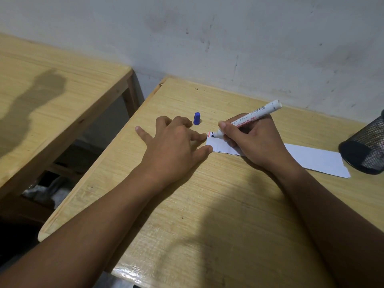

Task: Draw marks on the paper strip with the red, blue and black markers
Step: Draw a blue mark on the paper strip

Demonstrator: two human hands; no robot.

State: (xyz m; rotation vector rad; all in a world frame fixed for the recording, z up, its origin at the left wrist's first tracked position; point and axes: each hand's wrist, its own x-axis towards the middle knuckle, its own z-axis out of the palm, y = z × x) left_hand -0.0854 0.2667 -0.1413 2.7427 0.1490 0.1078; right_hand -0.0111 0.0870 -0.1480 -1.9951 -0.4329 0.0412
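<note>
One marker (252,117) pinched in the right hand (255,140), one blue cap (197,118), left hand (172,142) spread.

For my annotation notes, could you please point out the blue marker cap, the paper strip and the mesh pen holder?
blue marker cap (197,118): head view, middle of its side.
paper strip (318,157): head view, bare white area right of the hand.
mesh pen holder (366,146): head view, its mesh wall.

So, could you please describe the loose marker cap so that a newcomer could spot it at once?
On the light wooden table by the grey wall, look just beyond the left hand that steadies the white paper strip. The small blue plastic cap stands there upright, alone, the only blue thing on bare wood.
</note>
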